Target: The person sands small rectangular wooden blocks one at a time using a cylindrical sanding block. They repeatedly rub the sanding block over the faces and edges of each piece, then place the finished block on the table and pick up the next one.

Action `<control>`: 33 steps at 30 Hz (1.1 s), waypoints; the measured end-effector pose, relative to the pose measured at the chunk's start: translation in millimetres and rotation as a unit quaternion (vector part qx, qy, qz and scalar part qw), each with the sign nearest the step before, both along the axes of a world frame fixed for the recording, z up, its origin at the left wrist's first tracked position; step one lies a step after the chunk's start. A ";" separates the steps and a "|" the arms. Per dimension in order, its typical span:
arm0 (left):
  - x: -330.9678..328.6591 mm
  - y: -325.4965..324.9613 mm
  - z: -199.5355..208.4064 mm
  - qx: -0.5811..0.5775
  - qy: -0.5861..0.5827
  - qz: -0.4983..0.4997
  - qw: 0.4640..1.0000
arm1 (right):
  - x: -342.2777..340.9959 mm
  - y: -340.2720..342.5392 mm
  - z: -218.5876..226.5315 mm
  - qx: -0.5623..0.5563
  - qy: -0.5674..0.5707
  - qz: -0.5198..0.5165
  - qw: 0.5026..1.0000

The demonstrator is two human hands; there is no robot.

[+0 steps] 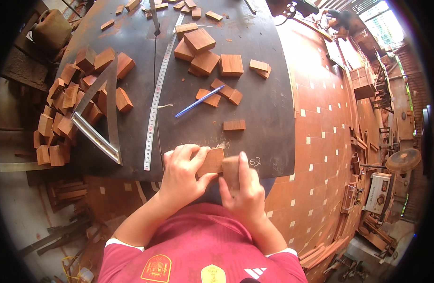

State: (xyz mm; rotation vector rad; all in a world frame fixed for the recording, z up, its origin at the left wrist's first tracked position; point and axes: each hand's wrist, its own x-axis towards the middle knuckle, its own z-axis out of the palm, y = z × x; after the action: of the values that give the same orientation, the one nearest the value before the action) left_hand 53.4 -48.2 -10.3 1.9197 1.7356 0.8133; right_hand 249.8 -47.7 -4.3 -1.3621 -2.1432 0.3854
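Observation:
At the near edge of the dark tabletop, my left hand (185, 170) grips a reddish-brown wooden block (211, 161) between thumb and fingers. Close beside it, my right hand (245, 188) is closed on a second, paler brown block (230, 170), slightly blurred. This block's left side meets or nearly meets the first one; I cannot tell if they touch. Beyond my hands lie a small wooden block (234, 125) and a blue pen (199, 101), its lower end on the table and its upper part across a wooden piece (209, 97).
A white measuring strip (156, 101) runs along the table (273, 113). Left of it lie a metal triangular square (112, 113) and a heap of wooden blocks (57, 125). More blocks (204, 61) sit farther off. A person (339, 21) is at the far right.

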 end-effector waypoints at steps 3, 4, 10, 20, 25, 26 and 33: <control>0.1 0.3 -0.1 -0.002 0.006 0.001 1.000 | -0.1 -1.1 -2.2 -0.001 0.011 0.007 1.000; 0.4 0.4 -1.4 -0.002 0.013 0.002 1.000 | -3.3 5.3 0.7 -0.010 0.014 0.010 1.000; 0.5 1.5 -1.6 0.009 0.030 0.000 1.000 | -15.6 37.7 -1.8 -0.032 0.053 -0.005 0.998; -10.2 0.1 8.6 0.026 0.053 -0.011 0.998 | 63.0 -15.3 -2.5 -0.087 0.274 -0.120 0.950; -17.1 7.2 19.0 0.017 0.067 -0.013 0.998 | 64.2 -29.5 -5.6 -0.067 0.260 -0.102 0.958; -18.6 10.4 25.2 0.030 0.061 0.000 0.998 | 63.5 -31.1 -6.8 -0.061 0.267 -0.097 0.957; -33.0 25.6 21.0 0.006 0.114 0.036 0.993 | 69.2 -35.2 -1.8 -0.044 0.266 -0.102 0.958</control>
State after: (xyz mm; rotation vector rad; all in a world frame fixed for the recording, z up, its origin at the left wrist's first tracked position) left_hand 20.4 -22.5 10.7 2.0353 1.9464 0.6496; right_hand 319.1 -83.0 -6.1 -1.3276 -1.5480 0.6830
